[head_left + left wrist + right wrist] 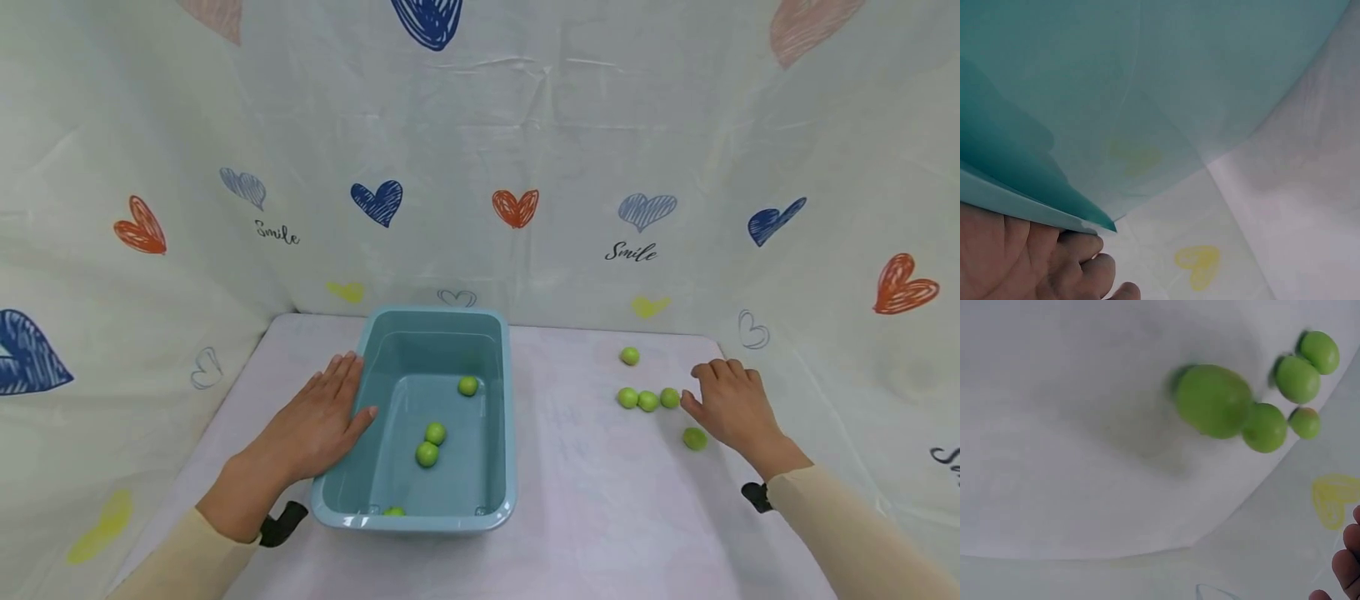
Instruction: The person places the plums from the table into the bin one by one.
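A light blue plastic basin (511, 417) stands on the table, with several small round green fruits (427, 454) inside it. My left hand (318, 417) rests at the basin's left rim, its fingers straight along the outside and the thumb over the edge. In the left wrist view, the fingers (1094, 269) lie below the rim. My right hand (735, 408) hovers at the table's right side, fingers loosely bent and holding nothing. Close by its thumb lies a green fruit (670, 397), with several others around it, including a nearer one (695, 438), also large in the right wrist view (1214, 401).
A white cloth covers the table (570, 500). Behind and at both sides hangs a pale curtain (465, 125) printed with hearts and the word "Smile". One fruit (629, 356) lies farther back than the rest. Dark bands circle both wrists.
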Tool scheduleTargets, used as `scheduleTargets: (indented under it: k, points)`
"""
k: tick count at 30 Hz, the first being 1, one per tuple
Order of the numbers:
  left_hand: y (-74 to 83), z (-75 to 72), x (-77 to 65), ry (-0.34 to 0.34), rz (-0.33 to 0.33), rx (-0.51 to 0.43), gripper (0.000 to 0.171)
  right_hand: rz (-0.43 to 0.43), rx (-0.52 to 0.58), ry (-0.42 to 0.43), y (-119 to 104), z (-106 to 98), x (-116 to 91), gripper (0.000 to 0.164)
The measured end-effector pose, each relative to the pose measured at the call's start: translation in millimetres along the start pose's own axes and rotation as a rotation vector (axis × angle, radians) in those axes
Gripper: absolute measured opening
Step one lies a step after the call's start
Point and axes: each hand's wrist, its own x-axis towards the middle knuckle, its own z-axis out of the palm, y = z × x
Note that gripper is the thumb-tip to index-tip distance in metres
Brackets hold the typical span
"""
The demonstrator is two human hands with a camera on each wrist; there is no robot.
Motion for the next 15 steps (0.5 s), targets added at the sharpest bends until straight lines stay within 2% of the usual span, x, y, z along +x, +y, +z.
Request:
scheduleTargets:
  k: [8,15]
  points:
    - [1.7,0.4,0.0,-0.001,-0.004,0.002,0.076,-0.222,-0.094,0.02,17.4,15.5,-39.5,0.05]
    - [0.7,-0.2,-0.1,0.008,0.001,0.011,0.076,-0.28,-0.118,-0.023,22.7,22.9,-54.3,0.052]
